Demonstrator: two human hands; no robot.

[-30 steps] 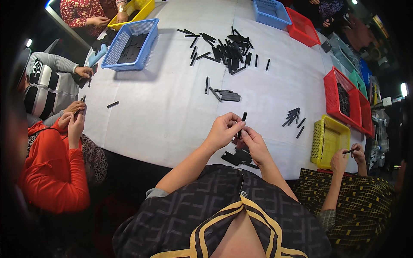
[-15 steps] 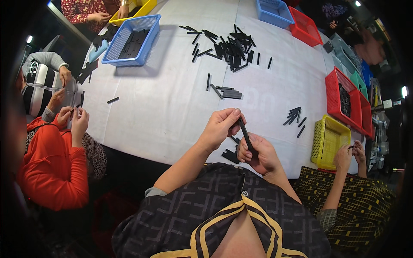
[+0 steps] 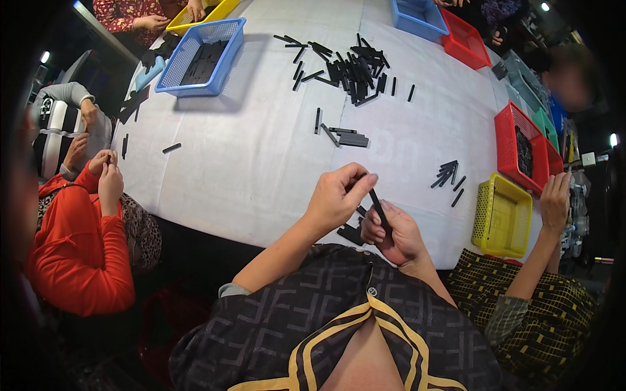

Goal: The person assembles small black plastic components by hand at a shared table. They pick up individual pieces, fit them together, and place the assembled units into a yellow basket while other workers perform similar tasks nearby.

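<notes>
A slim black strip [image 3: 379,210] slants between my two hands above the table's near edge. My right hand [image 3: 399,236] wraps round its lower end. At the upper end, my left hand [image 3: 339,197] is closed, thumb against the bent fingers; what lies inside its pinch is hidden. A few black pieces [image 3: 351,233] lie on the cloth just beneath my hands, partly covered by them. Farther out in front sits a small group of dark strips [image 3: 352,139], some of them side by side.
A large heap of black strips [image 3: 357,75] lies toward the far side of the white table [image 3: 235,176]. Blue [image 3: 236,58], yellow [image 3: 481,215] and red [image 3: 505,140] baskets stand around it. Co-workers sit left and right; a smaller strip cluster [image 3: 446,173] lies at right.
My left thumb has shifted slightly to the right over the strip's top end. The co-worker at right has raised a hand toward the red basket; the one in orange has drawn both hands back.
</notes>
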